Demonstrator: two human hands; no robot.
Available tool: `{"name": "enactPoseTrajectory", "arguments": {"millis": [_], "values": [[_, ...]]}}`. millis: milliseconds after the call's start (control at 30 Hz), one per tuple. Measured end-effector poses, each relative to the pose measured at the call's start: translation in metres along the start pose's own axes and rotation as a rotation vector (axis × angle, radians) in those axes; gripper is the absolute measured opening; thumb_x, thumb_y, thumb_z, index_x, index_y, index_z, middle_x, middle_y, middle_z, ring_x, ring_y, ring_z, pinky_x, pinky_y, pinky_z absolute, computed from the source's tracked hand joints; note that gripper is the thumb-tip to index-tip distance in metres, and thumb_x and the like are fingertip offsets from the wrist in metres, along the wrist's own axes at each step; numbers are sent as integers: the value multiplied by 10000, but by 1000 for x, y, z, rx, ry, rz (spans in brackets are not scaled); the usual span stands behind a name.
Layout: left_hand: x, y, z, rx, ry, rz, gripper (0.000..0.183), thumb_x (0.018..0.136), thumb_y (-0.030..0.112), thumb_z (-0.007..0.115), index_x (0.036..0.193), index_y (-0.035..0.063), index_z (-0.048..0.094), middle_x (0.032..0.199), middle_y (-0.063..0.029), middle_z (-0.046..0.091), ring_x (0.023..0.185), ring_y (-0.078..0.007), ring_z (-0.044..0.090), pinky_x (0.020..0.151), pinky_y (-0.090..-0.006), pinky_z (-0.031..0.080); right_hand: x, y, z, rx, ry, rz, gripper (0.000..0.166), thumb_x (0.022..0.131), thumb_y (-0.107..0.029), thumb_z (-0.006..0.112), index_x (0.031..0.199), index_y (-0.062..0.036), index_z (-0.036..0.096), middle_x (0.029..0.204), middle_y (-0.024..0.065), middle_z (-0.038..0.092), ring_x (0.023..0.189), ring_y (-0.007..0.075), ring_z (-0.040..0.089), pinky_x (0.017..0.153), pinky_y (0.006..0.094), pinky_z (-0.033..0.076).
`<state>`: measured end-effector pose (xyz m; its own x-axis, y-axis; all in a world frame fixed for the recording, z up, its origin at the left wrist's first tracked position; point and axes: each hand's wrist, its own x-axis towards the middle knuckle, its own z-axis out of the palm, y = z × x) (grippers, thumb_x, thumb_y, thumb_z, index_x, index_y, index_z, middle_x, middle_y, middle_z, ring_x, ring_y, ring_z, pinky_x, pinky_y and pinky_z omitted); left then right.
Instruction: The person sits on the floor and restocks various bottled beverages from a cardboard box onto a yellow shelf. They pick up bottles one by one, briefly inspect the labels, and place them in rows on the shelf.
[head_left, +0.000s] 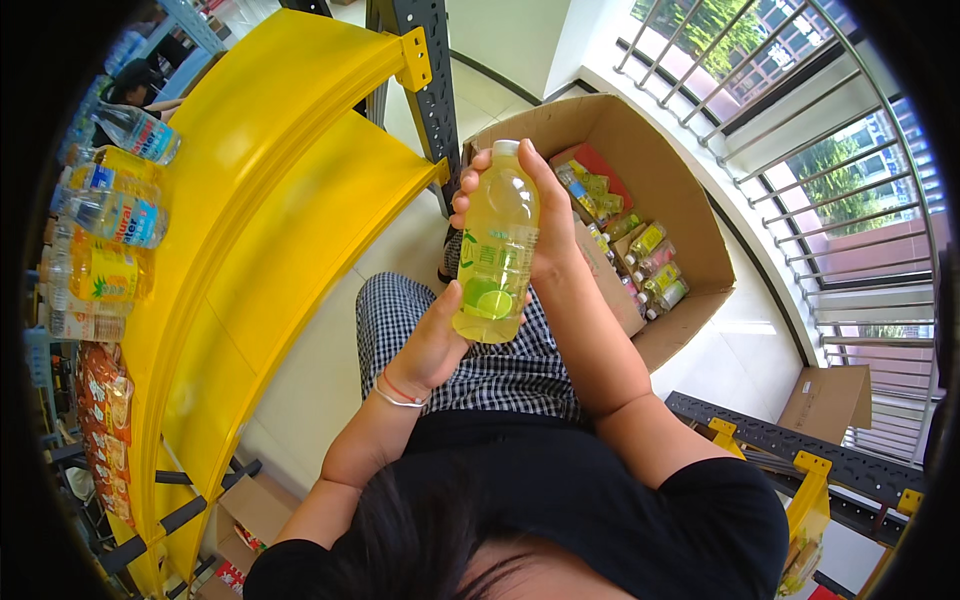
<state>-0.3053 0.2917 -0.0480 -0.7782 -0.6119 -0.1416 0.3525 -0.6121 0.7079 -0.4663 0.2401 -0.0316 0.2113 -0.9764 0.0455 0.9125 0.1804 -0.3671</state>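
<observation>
A clear plastic bottle of yellow-green drink (496, 247) with a white cap is held up over my lap, slightly tilted. Green fruit and printed characters mark its front. My right hand (551, 217) wraps its upper part from behind, the thumb beside the cap and the fingertips showing on the far side. Around the base, my left hand (439, 334) supports it, thumb along the side, with most fingers hidden behind the bottle. Beyond my right forearm stands an open cardboard box (675, 187) with several drink bottles (660, 277) lying inside.
Yellow metal shelves (277, 202) curve along my left. They hold water bottles (135, 217), a pineapple drink bottle (112, 270) and orange snack packs (105, 420). A dark rack post (424, 97) stands ahead; metal railings (825, 225) line the windows. A person (139, 86) is at far left.
</observation>
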Motion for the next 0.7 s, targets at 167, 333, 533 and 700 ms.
{"name": "enactPoseTrajectory", "arguments": {"millis": [167, 333, 533, 700], "values": [[5, 5, -6, 295, 145, 169, 454, 1002, 312, 349, 1321, -10, 388, 1263, -97, 503, 1178, -152, 470, 1006, -310, 356, 0, -11, -6, -139, 44, -45, 400, 938, -436, 425, 1001, -60, 548, 905, 106, 597, 826, 243, 604, 745, 376, 512], [9, 10, -3, 491, 189, 331, 443, 984, 241, 434, 1326, -30, 356, 1248, -96, 502, 1168, -160, 471, 991, -297, 364, 3, -17, -8, -341, 118, -107, 372, 930, -412, 461, 996, -59, 555, 897, 105, 611, 811, 224, 622, 730, 359, 517], [17, -12, 2, 580, 225, 377, 628, 897, 244, 611, 1360, -6, 270, 1252, -105, 478, 1141, -180, 488, 972, -316, 388, 6, -8, 3, -700, 331, -221, 290, 920, -336, 537, 984, -54, 563, 864, 70, 624, 790, 166, 622, 682, 309, 517], [19, -13, -4, 614, 281, 352, 634, 837, 282, 689, 1300, -2, 363, 1144, -106, 546, 1014, -175, 565, 887, -304, 456, -2, 2, 20, -835, 349, -203, 304, 964, -311, 457, 1043, -34, 554, 942, 74, 629, 851, 142, 604, 747, 285, 496]]}}
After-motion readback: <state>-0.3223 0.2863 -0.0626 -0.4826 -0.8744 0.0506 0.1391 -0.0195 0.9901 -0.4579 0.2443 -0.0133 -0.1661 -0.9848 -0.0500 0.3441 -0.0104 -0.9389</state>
